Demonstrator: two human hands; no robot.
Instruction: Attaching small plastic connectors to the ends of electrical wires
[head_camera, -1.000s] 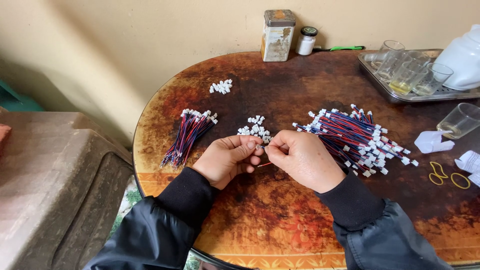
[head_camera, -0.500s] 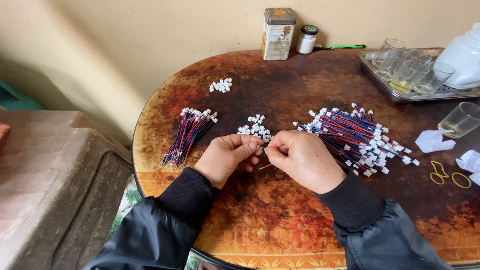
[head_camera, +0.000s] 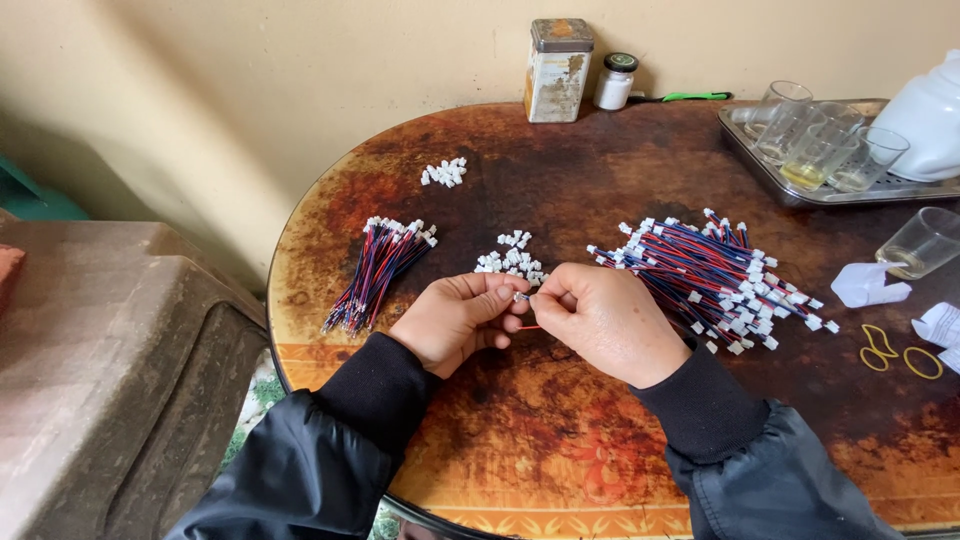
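Note:
My left hand (head_camera: 457, 318) and my right hand (head_camera: 603, 320) meet fingertip to fingertip over the round brown table (head_camera: 560, 430). Between them is a small white connector (head_camera: 520, 296) on a thin red wire (head_camera: 528, 327); both hands pinch it. Just beyond the fingers lies a small heap of loose white connectors (head_camera: 511, 258). A big pile of red-and-blue wires with white ends (head_camera: 715, 275) lies right of my right hand. A tidy bundle of the same wires (head_camera: 380, 270) lies left of my left hand.
A second little heap of white connectors (head_camera: 445, 172) sits farther back. A rusty tin (head_camera: 558, 70) and small jar (head_camera: 613, 81) stand by the wall. A metal tray (head_camera: 790, 190) with glasses, a lone glass (head_camera: 921, 241), paper scraps (head_camera: 868, 285) and yellow rubber bands (head_camera: 900, 352) occupy the right.
Both hands stay together at the same spot; the fingers have shifted slightly around the connector and wire.

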